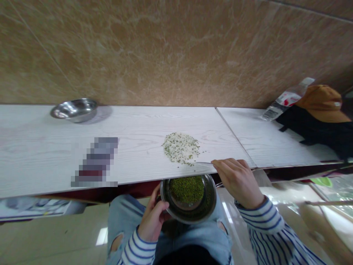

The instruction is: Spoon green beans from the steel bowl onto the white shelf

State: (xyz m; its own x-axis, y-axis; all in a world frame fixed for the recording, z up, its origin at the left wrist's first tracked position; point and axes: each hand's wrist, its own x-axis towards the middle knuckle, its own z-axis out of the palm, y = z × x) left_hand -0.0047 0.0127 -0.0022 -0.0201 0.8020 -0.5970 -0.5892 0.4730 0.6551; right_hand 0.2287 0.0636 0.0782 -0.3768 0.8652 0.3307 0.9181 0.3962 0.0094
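My left hand [156, 214] grips the rim of a steel bowl [190, 218], thumb over its edge. Inside that bowl lie many green mung beans [187, 188]. It is held just below the front edge of the white wood-grain table [132, 151]. My right hand [237, 180] is closed on the handle of a thin metal spoon [203, 163], whose tip reaches the near edge of a pile of white grains mixed with green beans [181, 148]. A few loose beans are scattered around the pile.
A second steel bowl [75, 110] stands at the back left by the tiled wall [165, 55]. A blurred-out flat object [96, 162] lies at left. On the right are a plastic bottle [286, 100], an orange-brown cap [325, 101] and a black bag [314, 127].
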